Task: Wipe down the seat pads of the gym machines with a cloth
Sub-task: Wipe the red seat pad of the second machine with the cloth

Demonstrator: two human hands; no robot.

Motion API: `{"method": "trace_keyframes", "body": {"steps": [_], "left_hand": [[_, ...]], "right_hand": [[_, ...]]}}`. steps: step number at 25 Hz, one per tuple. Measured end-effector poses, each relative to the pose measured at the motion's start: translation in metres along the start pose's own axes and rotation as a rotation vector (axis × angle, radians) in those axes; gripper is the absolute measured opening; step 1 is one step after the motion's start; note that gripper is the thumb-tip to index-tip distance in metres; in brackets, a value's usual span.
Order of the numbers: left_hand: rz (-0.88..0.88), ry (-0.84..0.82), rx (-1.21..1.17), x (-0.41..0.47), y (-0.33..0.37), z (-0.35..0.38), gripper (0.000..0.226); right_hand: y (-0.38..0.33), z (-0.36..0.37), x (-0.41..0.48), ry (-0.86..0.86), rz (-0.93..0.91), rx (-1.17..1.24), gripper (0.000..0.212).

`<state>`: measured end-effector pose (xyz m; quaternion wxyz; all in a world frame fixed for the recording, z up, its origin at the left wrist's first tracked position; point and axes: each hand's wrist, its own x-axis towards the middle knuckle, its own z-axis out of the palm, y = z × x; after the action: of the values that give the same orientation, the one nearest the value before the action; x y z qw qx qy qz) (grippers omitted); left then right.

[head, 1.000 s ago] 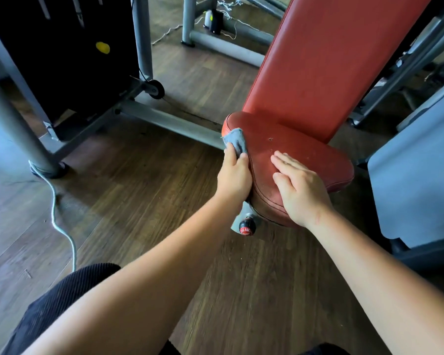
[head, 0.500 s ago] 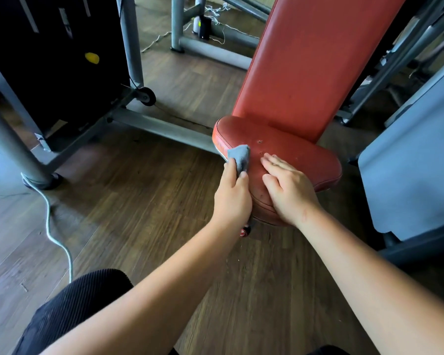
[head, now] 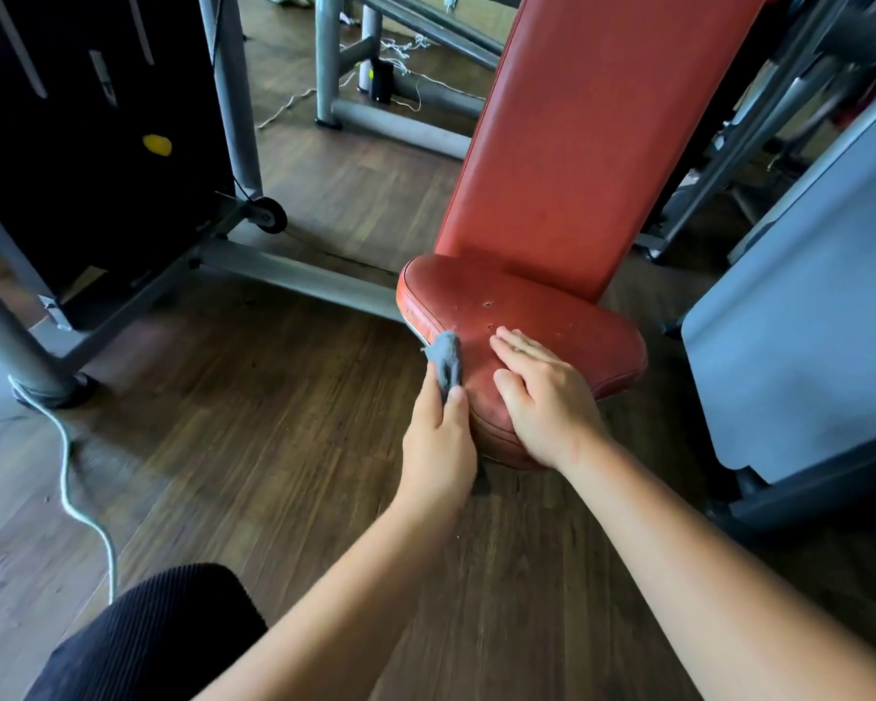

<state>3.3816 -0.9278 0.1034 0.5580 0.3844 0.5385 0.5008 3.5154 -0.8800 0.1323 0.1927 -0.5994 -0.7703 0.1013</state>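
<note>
Your left hand (head: 438, 447) has pulled the grey cloth (head: 446, 364) back along the left edge of the red seat pad (head: 567, 321), nearer to its front end than one second ago. You grip the cloth between thumb and fingers, and it touches the pad's side. Your right hand (head: 547, 397) lies flat on the seat pad, fingers straight, just beside the cloth.

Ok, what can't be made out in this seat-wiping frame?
Head view only.
Grey cloth: lower part hidden in the left hand.
Seat pad: front end covered by both hands, the right hand lying flat.
Backrest: top cut off by the frame edge.
Machine frame, upper right: blurred.
</note>
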Motion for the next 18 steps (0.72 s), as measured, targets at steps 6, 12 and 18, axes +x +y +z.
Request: {"method": "trace_keyframes", "body": {"steps": [6,12,18], "left_hand": [[-0.023,0.075,0.221,0.05,0.028,-0.002,0.049],[-0.081,0.141,0.362,0.052,0.044,-0.013,0.046],[-0.168,0.116,0.305,0.014,0.145,-0.01,0.041]], "right_hand": [[0.002,0.0,0.001,0.022,-0.001,0.034,0.047],[-0.007,-0.009,-0.002,-0.089,0.041,0.014,0.052],[-0.081,-0.081,0.0,-0.218,0.365,0.217,0.042]]}}
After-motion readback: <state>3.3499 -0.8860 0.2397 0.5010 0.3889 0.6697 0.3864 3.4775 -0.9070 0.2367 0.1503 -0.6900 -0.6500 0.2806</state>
